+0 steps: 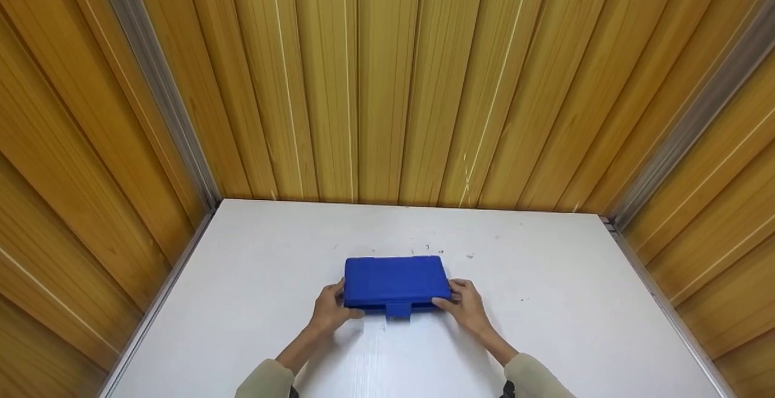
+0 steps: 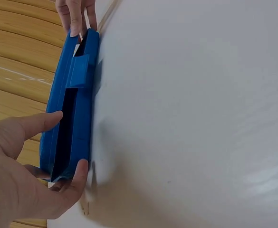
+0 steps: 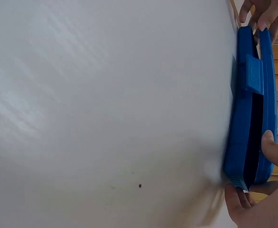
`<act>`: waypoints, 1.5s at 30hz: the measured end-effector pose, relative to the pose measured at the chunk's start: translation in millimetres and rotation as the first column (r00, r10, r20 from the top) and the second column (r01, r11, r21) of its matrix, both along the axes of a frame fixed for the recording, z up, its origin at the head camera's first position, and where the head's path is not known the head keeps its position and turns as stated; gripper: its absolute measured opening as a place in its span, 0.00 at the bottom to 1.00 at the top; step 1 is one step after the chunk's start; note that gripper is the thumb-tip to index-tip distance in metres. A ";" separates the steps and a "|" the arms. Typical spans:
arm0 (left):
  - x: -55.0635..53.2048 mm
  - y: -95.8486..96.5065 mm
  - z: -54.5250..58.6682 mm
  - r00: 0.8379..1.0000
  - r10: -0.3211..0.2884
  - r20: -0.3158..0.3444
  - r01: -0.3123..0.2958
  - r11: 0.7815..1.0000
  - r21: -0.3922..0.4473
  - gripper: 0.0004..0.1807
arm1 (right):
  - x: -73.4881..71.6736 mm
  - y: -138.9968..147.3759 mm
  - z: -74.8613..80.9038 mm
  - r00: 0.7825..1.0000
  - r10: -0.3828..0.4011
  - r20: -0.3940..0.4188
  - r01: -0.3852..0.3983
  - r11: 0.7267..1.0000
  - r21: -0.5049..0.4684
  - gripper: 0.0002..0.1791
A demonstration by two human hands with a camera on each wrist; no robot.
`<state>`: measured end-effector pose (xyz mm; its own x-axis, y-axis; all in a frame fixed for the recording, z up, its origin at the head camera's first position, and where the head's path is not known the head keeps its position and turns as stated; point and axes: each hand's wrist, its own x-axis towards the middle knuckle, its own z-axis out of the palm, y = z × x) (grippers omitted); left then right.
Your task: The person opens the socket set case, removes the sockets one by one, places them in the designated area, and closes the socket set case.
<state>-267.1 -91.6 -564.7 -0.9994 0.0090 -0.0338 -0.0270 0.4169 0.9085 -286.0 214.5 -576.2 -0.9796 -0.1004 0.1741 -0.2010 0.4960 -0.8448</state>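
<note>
A blue plastic case (image 1: 395,279) is held near the middle of the white table, its front latch (image 1: 398,310) facing me. In both wrist views the lid (image 2: 58,97) stands slightly ajar, leaving a dark gap along the front; the contents are hidden. My left hand (image 1: 330,309) grips the left end, with the thumb at the lid's front edge and fingers around the lower part. At the other end, my right hand (image 1: 468,308) holds the case likewise, its thumb on the lid's edge in the right wrist view.
The white table (image 1: 260,319) extends around the case, with small dark specks (image 1: 441,251) behind it. Wood-patterned panels (image 1: 387,83) wall in the back and both sides, and metal posts (image 1: 163,71) run up the corners.
</note>
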 end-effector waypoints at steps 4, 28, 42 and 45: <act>-3.9 -4.7 4.9 0.999 -0.006 -0.039 0.007 0.999 0.041 0.42 | -3.4 -0.7 8.7 1.000 -0.013 -0.001 0.013 0.999 -0.042 0.34; -16.2 -22.3 8.2 0.971 -0.218 -0.094 0.231 0.961 0.153 0.54 | -45.6 -5.6 39.9 0.989 -0.125 0.084 0.137 0.978 -0.156 0.21; -13.4 -42.5 -12.8 0.887 -0.453 -0.087 0.429 0.879 -0.207 0.85 | -46.6 -0.3 21.3 0.990 0.141 -0.021 -0.143 0.984 -0.107 0.37; -11.7 -45.9 -13.2 0.897 -0.441 -0.046 0.413 0.868 -0.275 0.81 | -45.4 3.3 10.1 0.959 0.282 -0.012 -0.283 0.958 -0.038 0.47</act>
